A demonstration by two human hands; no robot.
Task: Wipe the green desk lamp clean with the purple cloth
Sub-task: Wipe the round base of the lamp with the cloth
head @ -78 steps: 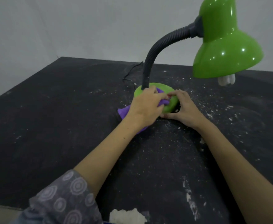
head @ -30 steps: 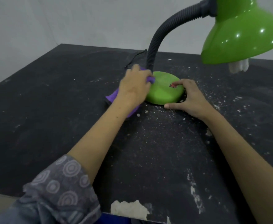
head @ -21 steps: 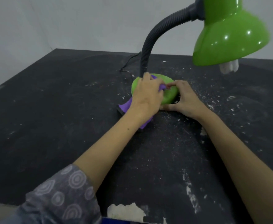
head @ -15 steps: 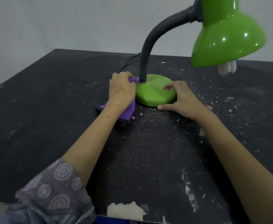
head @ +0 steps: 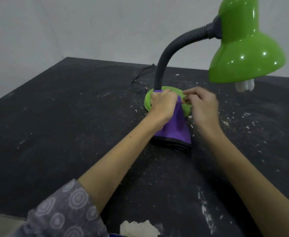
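Observation:
The green desk lamp stands on the black table, its round green base partly covered by my hands. A grey flexible neck rises from the base to the glossy green shade at upper right, with a white bulb showing under it. My left hand is closed on the purple cloth and presses it on the base's top; the cloth trails toward me onto the table. My right hand rests on the base's right side, fingers curled on it.
The black tabletop is speckled with white crumbs and dust, thickest right of the lamp. A black power cord runs back from the base. A chipped white patch marks the near table edge. A grey wall stands behind.
My left hand swept the cloth from the base's left side, by the neck, back onto the top and front of the base. My right hand stayed on the base's right side.

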